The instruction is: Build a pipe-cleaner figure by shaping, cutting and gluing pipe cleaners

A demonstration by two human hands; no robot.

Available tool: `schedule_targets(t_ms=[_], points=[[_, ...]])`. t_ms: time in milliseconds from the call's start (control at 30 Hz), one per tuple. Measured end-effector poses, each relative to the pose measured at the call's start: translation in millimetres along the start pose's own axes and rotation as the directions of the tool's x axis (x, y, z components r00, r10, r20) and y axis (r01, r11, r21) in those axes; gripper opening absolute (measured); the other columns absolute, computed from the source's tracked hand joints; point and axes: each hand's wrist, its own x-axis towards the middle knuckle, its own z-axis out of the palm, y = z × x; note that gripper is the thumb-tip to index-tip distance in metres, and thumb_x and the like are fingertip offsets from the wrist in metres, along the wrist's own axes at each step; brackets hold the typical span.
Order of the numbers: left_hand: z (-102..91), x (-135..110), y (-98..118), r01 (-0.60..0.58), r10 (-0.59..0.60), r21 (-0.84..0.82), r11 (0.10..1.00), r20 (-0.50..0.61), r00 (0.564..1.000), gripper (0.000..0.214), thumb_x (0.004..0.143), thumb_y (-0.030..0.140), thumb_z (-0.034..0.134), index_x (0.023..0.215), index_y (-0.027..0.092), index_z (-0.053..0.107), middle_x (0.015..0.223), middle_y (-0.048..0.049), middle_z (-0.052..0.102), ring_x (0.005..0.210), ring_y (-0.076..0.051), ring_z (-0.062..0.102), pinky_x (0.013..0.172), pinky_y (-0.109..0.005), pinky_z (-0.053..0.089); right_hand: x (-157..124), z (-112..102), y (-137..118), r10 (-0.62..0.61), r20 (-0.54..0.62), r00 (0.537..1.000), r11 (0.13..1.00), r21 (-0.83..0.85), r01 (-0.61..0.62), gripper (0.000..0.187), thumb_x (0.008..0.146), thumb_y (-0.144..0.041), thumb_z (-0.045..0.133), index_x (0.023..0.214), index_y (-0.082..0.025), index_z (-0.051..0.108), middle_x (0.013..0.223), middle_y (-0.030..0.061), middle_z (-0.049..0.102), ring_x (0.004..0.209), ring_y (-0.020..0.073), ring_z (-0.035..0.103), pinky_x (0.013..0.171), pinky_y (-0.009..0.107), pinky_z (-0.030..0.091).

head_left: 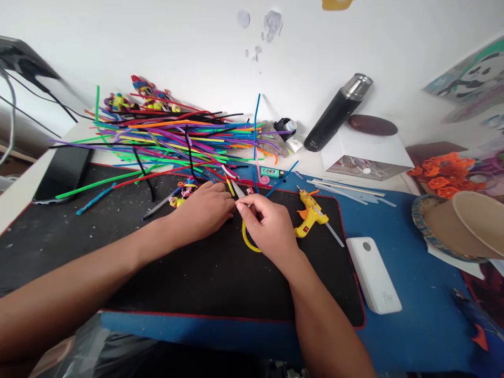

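My left hand point(208, 209) rests low over the black mat, fingers bent together and their tips hidden. Beside it, my right hand point(271, 223) is closed in a pinch of thumb and forefinger; whatever it grips is too small to make out. Yellow-handled scissors point(249, 241) show partly under the right hand, the blade pointing up and away between both hands. Whether the right hand touches them I cannot tell. Just beyond the left hand lie a small multicoloured pipe-cleaner figure point(190, 185) and a pen point(160, 205).
A large pile of pipe cleaners point(177, 139) spreads along the wall. To the right lie a yellow glue gun point(311, 214), glue sticks point(346, 190) and a white power bank point(374, 275). A black flask point(337, 113) leans by a white box point(366, 149). A phone point(63, 170) is far left.
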Motion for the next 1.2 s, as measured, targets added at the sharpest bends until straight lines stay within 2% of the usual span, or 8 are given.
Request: schedule_targets(t_ms=[167,433,600,767,833,933,1033,1200], points=[[-0.2,0,-3,-0.002,0.002,-0.013,1.000,-0.007,1.000,0.020,0.102,0.023,0.065,0.085,0.018,0.075,0.081,-0.0081,0.072,0.083,-0.026,0.062,0.075,-0.039,0.038,0,1,2,-0.010,0.006,1.000,1.000,-0.022,0.011,0.020,0.101,-0.030,0.063,0.099,-0.020,0.081,0.068,-0.0020,0.066,0.059,0.0132,0.057,0.063,0.026,0.040],[-12.1,-9,-8,0.038,-0.038,-0.006,0.999,0.001,0.999,0.019,0.101,0.023,0.064,0.088,0.020,0.077,0.084,-0.0071,0.072,0.087,-0.028,0.063,0.077,-0.039,0.042,0,2,1,-0.004,0.002,1.000,1.000,-0.007,0.004,0.020,0.101,-0.031,0.063,0.099,-0.021,0.080,0.069,-0.0012,0.068,0.059,0.0138,0.058,0.062,0.026,0.041],[-22.9,-17,-16,0.116,-0.121,-0.060,0.991,-0.080,0.989,0.010,0.099,0.028,0.067,0.093,0.022,0.072,0.086,-0.0051,0.072,0.087,-0.027,0.064,0.079,-0.038,0.043,0,1,3,0.014,0.004,1.000,1.000,0.000,-0.014,0.021,0.101,-0.032,0.062,0.101,-0.022,0.081,0.069,-0.0012,0.067,0.058,0.0139,0.057,0.061,0.027,0.041],[-36.0,-33,-21,0.205,-0.213,-0.064,0.977,-0.192,0.958,0.027,0.103,0.034,0.061,0.079,0.022,0.060,0.078,-0.0051,0.065,0.079,-0.027,0.059,0.076,-0.040,0.044,-1,2,3,0.018,-0.003,1.000,1.000,0.011,-0.018,0.021,0.101,-0.033,0.063,0.100,-0.021,0.080,0.066,-0.0023,0.064,0.057,0.0132,0.055,0.061,0.027,0.040],[-36.2,-40,-15,0.172,-0.182,-0.066,0.983,-0.219,0.959,0.024,0.105,0.032,0.058,0.083,0.021,0.064,0.083,-0.0066,0.068,0.083,-0.027,0.060,0.078,-0.041,0.045,-1,2,3,0.016,0.004,1.000,1.000,-0.003,-0.016,0.021,0.101,-0.033,0.063,0.099,-0.021,0.080,0.066,-0.0023,0.064,0.057,0.0130,0.055,0.061,0.027,0.040],[-27.9,-48,4,0.048,-0.054,-0.033,0.998,-0.240,0.969,0.018,0.106,0.029,0.058,0.104,0.021,0.074,0.089,-0.0068,0.072,0.091,-0.028,0.063,0.081,-0.041,0.046,0,2,2,0.011,0.011,1.000,1.000,-0.019,-0.011,0.021,0.101,-0.033,0.063,0.100,-0.021,0.080,0.067,-0.0020,0.064,0.056,0.0131,0.054,0.061,0.027,0.040],[-13.3,-54,24,-0.038,0.046,0.037,0.999,-0.250,0.967,0.020,0.107,0.023,0.057,0.106,0.018,0.076,0.086,-0.0057,0.073,0.083,-0.024,0.060,0.078,-0.039,0.046,0,1,3,0.013,0.002,1.000,1.000,-0.022,-0.013,0.022,0.101,-0.034,0.062,0.101,-0.021,0.080,0.065,-0.0022,0.063,0.056,0.0134,0.054,0.060,0.027,0.040],[5.4,-60,38,-0.017,0.050,0.138,0.990,-0.240,0.969,0.023,0.108,0.019,0.055,0.113,0.013,0.076,0.078,-0.0050,0.069,0.077,-0.024,0.059,0.068,-0.040,0.045,0,3,4,0.006,0.003,1.000,1.000,-0.023,-0.006,0.023,0.102,-0.034,0.062,0.101,-0.020,0.080,0.066,-0.0018,0.064,0.056,0.0135,0.055,0.061,0.027,0.041]])
